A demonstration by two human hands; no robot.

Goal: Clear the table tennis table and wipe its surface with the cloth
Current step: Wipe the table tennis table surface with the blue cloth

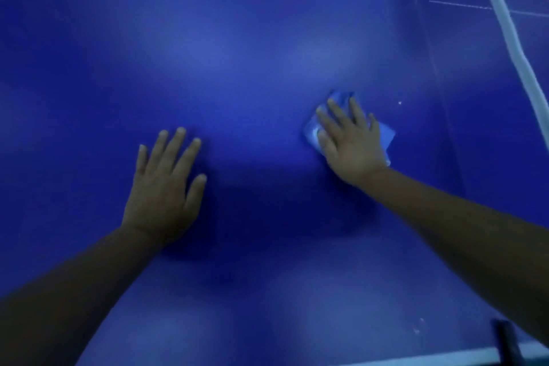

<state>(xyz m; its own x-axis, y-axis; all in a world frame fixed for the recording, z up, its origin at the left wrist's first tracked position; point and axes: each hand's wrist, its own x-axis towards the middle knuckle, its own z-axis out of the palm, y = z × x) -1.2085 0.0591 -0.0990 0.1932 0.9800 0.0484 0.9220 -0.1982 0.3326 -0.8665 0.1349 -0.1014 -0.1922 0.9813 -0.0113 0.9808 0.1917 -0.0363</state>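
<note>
Mid-wipe: our right hand (350, 140) presses the blue cloth (384, 132) flat with spread fingers near the net (505, 24), left hand (166, 184) splayed open bracing on the table (252, 38); we'd keep even pressure, overlapping strokes.
</note>
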